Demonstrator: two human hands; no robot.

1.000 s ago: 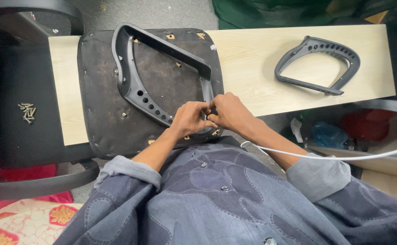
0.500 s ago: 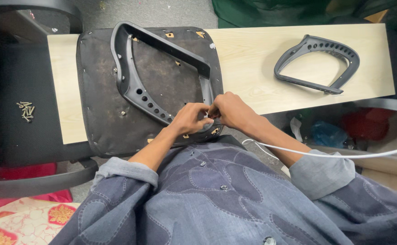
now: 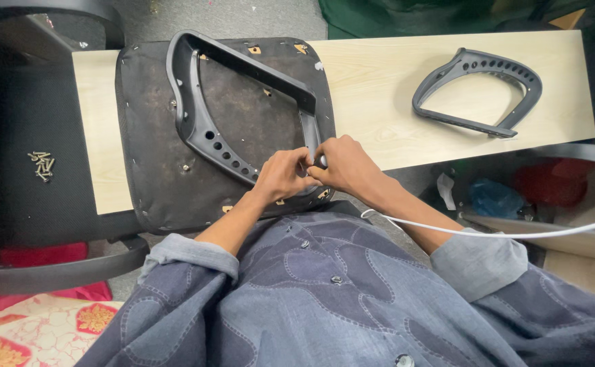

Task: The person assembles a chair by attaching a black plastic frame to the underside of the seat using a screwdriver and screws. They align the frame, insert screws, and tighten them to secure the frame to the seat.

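Both hands meet at the near right corner of a dark armrest frame (image 3: 206,126). The left hand (image 3: 282,175) and right hand (image 3: 344,165) touch fingertip to fingertip, fingers curled and pressed together over something too small to make out; whether they pinch a part cannot be told. The frame lies on an upturned seat cushion (image 3: 144,163), directly under the grip and stretching away to its left. A white cable (image 3: 488,233) runs off to the right, nearer than the grip. Beyond, the cushion rests on a pale wooden board (image 3: 379,88). Far right of the grip lies a second armrest frame (image 3: 478,92). Far left sits a small heap of screws (image 3: 42,164).
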